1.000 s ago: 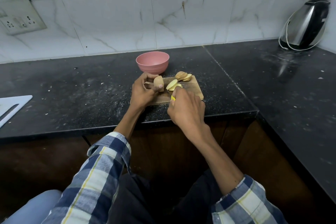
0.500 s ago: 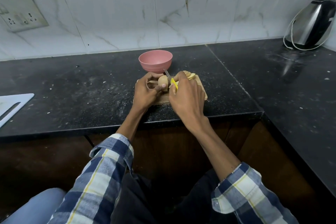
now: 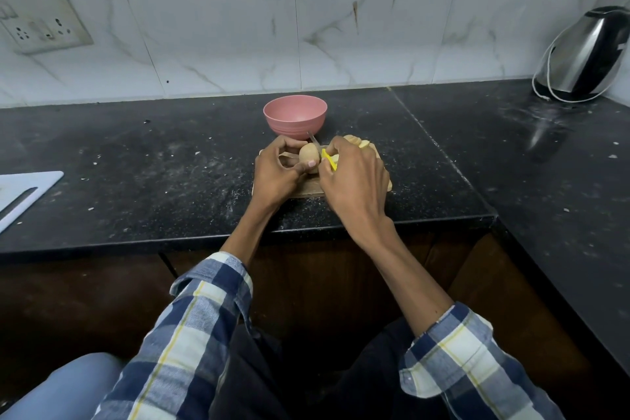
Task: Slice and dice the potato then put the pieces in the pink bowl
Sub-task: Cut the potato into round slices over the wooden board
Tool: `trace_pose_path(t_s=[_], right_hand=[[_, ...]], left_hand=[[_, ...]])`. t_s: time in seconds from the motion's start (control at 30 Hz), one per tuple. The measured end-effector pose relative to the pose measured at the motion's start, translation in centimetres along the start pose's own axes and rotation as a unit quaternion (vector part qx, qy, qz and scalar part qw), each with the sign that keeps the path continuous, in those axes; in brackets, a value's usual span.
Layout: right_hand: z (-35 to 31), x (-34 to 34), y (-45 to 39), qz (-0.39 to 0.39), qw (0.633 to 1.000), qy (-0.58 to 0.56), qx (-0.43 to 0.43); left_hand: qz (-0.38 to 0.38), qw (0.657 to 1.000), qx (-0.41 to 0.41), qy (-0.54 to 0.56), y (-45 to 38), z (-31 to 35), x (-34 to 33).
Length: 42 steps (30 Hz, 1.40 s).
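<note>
A tan potato piece [image 3: 309, 154] sits on a small wooden cutting board [image 3: 306, 188] near the counter's front edge. My left hand [image 3: 278, 172] pinches the potato from the left, thumb against its front. My right hand [image 3: 356, 177] grips a yellow-handled knife [image 3: 328, 159]; its blade tip [image 3: 313, 138] pokes up just right of the potato. Cut slices [image 3: 356, 140] lie at the board's far right, partly hidden behind my right hand. The pink bowl [image 3: 295, 115] stands just beyond the board, and I see nothing inside it.
The black stone counter [image 3: 153, 174] runs left and wraps round to the right. A steel kettle [image 3: 586, 56] with a white cord stands at the back right. A white cutting board [image 3: 20, 193] lies at the far left. A wall socket [image 3: 41, 19] is mounted on the tiles.
My right hand has moved forward from the board's front edge with the knife, bringing the blade up beside the potato. My left hand has kept its hold on the potato.
</note>
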State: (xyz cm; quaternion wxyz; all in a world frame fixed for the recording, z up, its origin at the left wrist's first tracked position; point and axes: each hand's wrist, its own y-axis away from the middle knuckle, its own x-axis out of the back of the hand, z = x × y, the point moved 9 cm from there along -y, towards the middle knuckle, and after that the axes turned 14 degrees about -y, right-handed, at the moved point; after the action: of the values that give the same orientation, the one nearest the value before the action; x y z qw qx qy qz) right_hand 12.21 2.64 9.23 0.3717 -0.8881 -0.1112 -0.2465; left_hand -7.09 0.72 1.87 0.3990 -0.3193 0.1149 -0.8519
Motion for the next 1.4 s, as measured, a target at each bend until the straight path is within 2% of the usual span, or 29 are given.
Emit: trace_pose_path(t_s=[0.83,1.4], right_hand=[[-0.4,-0.8,-0.6,-0.024,0.999,-0.036,-0.024],[0.4,-1.8,-1.1,-0.045,0.994,-0.065,-0.076]], left_hand=[[-0.001,1.000,-0.005,0.013,0.1,0.1,0.0],[0.002,0.999,-0.031,-0.005,0.4,1.2,0.4]])
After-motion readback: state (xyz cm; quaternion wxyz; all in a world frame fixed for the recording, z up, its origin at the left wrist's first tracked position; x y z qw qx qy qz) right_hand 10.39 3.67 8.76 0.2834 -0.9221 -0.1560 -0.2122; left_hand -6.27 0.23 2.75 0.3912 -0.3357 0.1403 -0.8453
